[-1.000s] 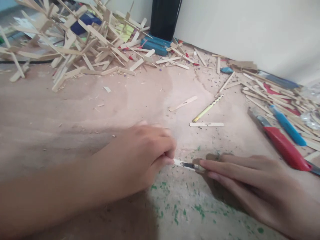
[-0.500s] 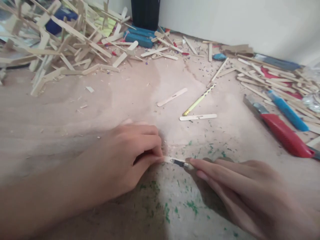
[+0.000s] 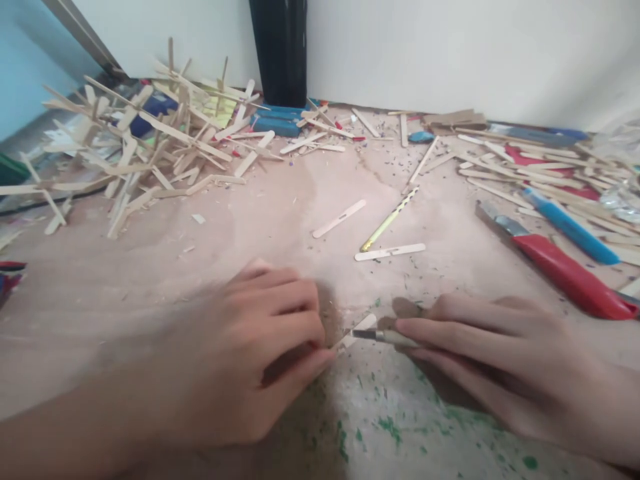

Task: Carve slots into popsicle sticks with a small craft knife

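My left hand [image 3: 270, 347] is closed, pinching the near end of a wooden popsicle stick [image 3: 367, 323] against the table. My right hand [image 3: 490, 360] grips a small craft knife [image 3: 387, 336] with a light handle; its short flat blade meets the stick near the middle. The stick's left part is hidden by my fingers. Just beyond lie a second popsicle stick [image 3: 390, 253] with a slot cut in it, a third slotted stick [image 3: 340, 219] and a yellow patterned pencil [image 3: 387, 222], whose near end touches the second stick.
A tangle of joined sticks [image 3: 175, 133] fills the back left. Loose sticks [image 3: 530, 163], a blue pen-like tool [image 3: 573, 227] and a red-handled utility knife [image 3: 570, 277] lie at the right. A black post [image 3: 280, 53] stands by the white wall [image 3: 450, 53]. Green specks dot the table [image 3: 250, 220].
The held stick has turned so its free end points farther away from me. The craft knife now lies across it from the right. My view has tilted up, showing more of the wall.
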